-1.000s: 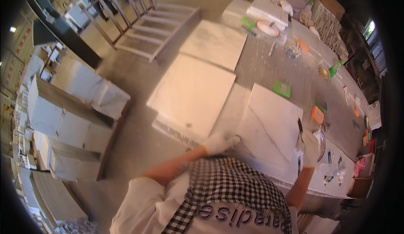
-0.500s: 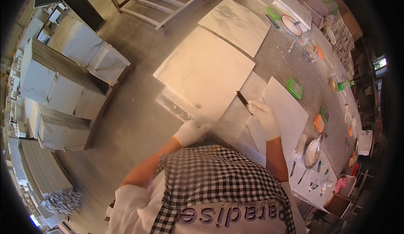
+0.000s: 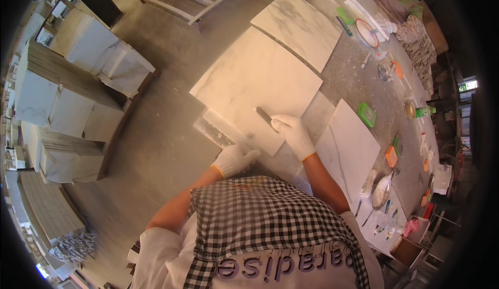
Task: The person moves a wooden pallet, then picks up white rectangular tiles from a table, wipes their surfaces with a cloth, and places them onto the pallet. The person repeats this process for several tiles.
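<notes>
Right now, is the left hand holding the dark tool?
No, the right hand holds the dark tool, apart from the left hand.

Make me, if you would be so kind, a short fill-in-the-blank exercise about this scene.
1. The grip holding the dark tool is the person's ____ one.
2. The left grip is gloved in ____, with a yellow cuff.
3. The apron is checked in white and ____.
4. The stacked stone stands toward the picture's ____ edge.

Missing words: right; white; black; left.
</notes>
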`<state>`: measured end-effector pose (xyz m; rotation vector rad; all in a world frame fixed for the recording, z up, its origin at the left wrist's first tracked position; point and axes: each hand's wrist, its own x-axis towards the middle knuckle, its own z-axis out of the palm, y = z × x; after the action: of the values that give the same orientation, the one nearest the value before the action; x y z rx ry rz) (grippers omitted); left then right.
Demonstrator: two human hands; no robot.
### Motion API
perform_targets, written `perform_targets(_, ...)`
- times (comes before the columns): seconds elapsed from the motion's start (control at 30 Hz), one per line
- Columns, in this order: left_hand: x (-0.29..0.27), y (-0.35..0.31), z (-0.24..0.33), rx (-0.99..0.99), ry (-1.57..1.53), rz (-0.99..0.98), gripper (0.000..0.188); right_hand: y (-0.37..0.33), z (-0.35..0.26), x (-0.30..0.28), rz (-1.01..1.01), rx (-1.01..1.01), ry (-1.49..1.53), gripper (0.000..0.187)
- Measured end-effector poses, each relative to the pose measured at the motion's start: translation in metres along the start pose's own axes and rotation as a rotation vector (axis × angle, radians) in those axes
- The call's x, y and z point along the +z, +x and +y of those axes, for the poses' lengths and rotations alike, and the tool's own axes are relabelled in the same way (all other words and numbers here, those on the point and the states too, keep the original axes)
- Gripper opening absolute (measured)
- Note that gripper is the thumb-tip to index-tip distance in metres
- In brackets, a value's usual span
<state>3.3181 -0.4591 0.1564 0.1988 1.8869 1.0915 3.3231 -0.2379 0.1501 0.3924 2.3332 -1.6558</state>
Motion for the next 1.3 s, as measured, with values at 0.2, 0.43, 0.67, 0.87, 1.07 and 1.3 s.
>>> perform_targets(0.2, 0.003, 0.01, -0.015, 0.049, 0.084, 0.002, 0.047, 0.001, -0.002, 0.004, 0.046, -0.078, -0.175, 0.028)
perform_targets(0.43, 0.015, 0.012, -0.029, 0.234, 0.399, 0.095, 0.042, -0.002, 0.0, 0.013, 0.168, -0.177, -0.325, 0.03)
perform_targets(0.67, 0.018, 0.0, -0.025, 0.434, 0.573, 0.099, 0.038, -0.003, -0.002, 0.015, 0.197, -0.15, -0.33, 0.029)
perform_targets(0.87, 0.014, -0.004, -0.004, 0.239, 0.891, 0.115, 0.072, -0.002, 0.0, 0.011, 0.157, -0.173, -0.273, 0.029)
perform_targets(1.07, 0.005, -0.007, 0.0, 0.079, 0.881, 0.158, 0.077, 0.0, 0.005, 0.01, 0.161, -0.173, -0.243, 0.028)
perform_targets(1.3, -0.017, -0.005, -0.015, 0.032, 0.722, 0.661, 0.074, -0.004, 0.007, 0.008, 0.112, -0.091, -0.096, 0.027)
